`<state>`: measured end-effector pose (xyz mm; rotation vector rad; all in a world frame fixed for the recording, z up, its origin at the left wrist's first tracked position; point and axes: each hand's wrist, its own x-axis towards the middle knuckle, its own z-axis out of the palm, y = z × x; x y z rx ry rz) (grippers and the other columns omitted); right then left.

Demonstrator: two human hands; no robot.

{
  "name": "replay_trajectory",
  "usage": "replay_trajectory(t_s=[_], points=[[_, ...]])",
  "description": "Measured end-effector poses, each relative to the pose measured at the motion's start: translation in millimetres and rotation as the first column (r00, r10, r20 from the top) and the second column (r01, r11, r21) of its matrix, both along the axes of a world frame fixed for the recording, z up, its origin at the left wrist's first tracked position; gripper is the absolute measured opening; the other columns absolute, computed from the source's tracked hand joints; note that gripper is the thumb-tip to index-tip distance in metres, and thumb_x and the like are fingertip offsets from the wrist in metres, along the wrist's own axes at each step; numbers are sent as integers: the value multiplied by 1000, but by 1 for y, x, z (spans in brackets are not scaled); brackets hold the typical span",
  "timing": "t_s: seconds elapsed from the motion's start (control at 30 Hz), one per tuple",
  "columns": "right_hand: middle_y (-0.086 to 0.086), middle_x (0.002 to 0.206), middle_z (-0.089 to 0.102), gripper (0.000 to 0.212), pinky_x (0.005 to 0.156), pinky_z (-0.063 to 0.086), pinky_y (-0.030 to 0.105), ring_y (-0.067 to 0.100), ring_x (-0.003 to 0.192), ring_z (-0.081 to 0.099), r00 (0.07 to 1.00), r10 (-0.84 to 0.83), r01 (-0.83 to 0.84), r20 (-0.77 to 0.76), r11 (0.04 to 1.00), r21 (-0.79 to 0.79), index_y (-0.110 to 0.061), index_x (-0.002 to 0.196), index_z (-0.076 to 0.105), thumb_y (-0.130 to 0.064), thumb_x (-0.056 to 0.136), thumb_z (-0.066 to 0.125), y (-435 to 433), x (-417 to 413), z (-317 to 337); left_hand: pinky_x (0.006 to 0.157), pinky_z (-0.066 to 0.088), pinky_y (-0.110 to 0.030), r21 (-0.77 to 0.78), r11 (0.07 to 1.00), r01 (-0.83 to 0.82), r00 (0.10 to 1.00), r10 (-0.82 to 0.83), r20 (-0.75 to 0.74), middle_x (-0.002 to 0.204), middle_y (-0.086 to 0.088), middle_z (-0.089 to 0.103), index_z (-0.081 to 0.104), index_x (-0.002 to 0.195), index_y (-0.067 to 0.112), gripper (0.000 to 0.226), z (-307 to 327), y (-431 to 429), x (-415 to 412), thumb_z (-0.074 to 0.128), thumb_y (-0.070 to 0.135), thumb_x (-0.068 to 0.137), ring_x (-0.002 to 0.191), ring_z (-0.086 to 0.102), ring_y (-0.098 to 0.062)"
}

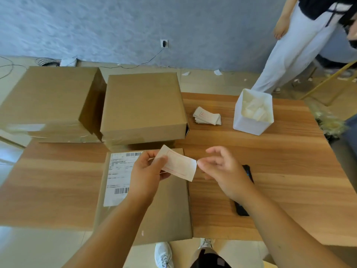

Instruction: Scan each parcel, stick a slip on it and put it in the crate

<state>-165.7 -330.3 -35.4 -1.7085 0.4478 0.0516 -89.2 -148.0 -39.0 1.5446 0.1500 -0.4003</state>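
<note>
**A:** Head view. Where do I stand?

**B:** Your left hand (146,171) pinches the slip (178,164) by its 9 o'clock end, between thumb and fingers. It is above the parcel (154,209), which lies flat on the table (270,151) right in front of you. Your right hand (222,169) meets the slip's 3 o'clock edge with loosely curled fingers. Blur stops me telling whether it pinches or only touches.

**A:** How do I do this well?

**B:** I judge you're peeling the backing. Start at 1 corner, pull slowly and keep the sticky face off your fingers. Lay it on bare cardboard at 3 o'clock of the shipping label (117,176), clear of both barcodes, and smooth it from 1 edge across.

**A:** What can't you see?

**B:** The crate isn't in view. Your right wrist half covers the black scanner (245,190) at 3 o'clock of the parcel. Your left forearm hides part of the parcel's top. The spare slips (207,118) at 1 o'clock and the white bin (253,113) at 2 o'clock show, but the slips' print is unreadable.
</note>
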Motion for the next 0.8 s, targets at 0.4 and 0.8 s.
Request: replay_trajectory(t_s=[0.4, 0.8], points=[[-21, 80, 69, 43, 65, 52, 16, 0, 76, 66, 994, -49, 71, 98, 970, -233, -43, 67, 67, -4, 83, 68, 47, 4, -31, 67, 58, -31, 19, 1000, 20, 988, -17, -155, 85, -2, 71, 60, 76, 14, 15, -20, 45, -13, 58, 16, 90, 85, 69, -22], [-17, 91, 63, 22, 67, 44, 9, 0, 85, 61, 994, 27, -49, -102, 973, -224, -33, 96, 68, -15, 84, 70, 35, 54, -56, 76, 55, -38, 477, 878, 52, 998, -55, -7, 82, 3, 70, 57, 95, 25, 18, -46, 40, 27, 70, 22, 82, 78, 66, -15]])
